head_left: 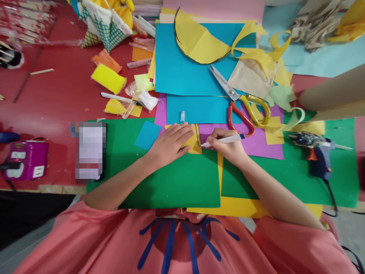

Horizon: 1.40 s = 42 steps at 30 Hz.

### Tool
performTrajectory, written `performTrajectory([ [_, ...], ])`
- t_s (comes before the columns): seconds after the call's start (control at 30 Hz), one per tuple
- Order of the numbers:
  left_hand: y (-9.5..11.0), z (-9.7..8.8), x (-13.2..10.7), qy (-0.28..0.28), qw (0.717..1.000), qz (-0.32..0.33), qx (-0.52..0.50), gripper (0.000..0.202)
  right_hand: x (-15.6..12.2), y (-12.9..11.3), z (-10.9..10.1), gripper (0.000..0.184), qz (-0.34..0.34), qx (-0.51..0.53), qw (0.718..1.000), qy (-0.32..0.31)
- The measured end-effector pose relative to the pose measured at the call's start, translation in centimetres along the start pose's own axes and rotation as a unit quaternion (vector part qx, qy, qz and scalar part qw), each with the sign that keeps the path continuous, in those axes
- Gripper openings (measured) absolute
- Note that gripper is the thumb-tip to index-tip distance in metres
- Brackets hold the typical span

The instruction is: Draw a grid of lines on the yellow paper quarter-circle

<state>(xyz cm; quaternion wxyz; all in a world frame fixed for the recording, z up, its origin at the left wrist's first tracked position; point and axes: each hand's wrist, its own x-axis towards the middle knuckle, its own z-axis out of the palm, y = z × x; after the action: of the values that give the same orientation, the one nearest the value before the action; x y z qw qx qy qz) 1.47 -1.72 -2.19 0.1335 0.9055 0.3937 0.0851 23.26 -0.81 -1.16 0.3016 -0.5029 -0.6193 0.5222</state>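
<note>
Flat on a small piece of yellow paper [195, 146] lies my left hand [173, 142], its fingers stretched out. A dark line runs near the paper's right edge. My right hand [226, 146] grips a white marker [229, 139] whose tip touches the paper near the lower end of that line. Just beyond my left fingertips is a small marker cap [182, 116]. Purple paper [265, 150] and blue paper [196, 108] lie under and behind the hands. Scissors [235, 95] with one red and one yellow handle rest open beyond my right hand.
A glue gun [319, 156] lies on green sheets [176, 186] at the right. Behind are a cut yellow paper shape [199, 38] and curled yellow scraps [259, 57]. A phone [91, 152], a purple box [27, 160] and yellow foam [108, 78] lie on the left.
</note>
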Motion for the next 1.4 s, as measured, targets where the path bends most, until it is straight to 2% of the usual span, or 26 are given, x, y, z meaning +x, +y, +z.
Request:
performTrajectory([
  [0.17, 0.03, 0.01, 0.0, 0.0, 1.0, 0.0, 0.004, 0.043, -0.12, 0.09, -0.03, 0.026, -0.006, 0.004, 1.0, 0.022],
  [0.43, 0.03, 0.03, -0.02, 0.002, 1.0, 0.007, 0.02, 0.043, -0.22, 0.44, 0.31, 0.026, -0.04, -0.041, 0.998, 0.011],
  [0.7, 0.0, 0.0, 0.0, 0.0, 1.0, 0.008, 0.02, 0.043, -0.32, 0.24, 0.41, 0.025, -0.029, -0.054, 0.998, 0.002],
  [1.4, -0.01, 0.02, -0.05, -0.008, 1.0, 0.0, 0.008, 0.042, -0.49, 0.06, 0.23, 0.025, -0.041, -0.064, 0.995, -0.059],
])
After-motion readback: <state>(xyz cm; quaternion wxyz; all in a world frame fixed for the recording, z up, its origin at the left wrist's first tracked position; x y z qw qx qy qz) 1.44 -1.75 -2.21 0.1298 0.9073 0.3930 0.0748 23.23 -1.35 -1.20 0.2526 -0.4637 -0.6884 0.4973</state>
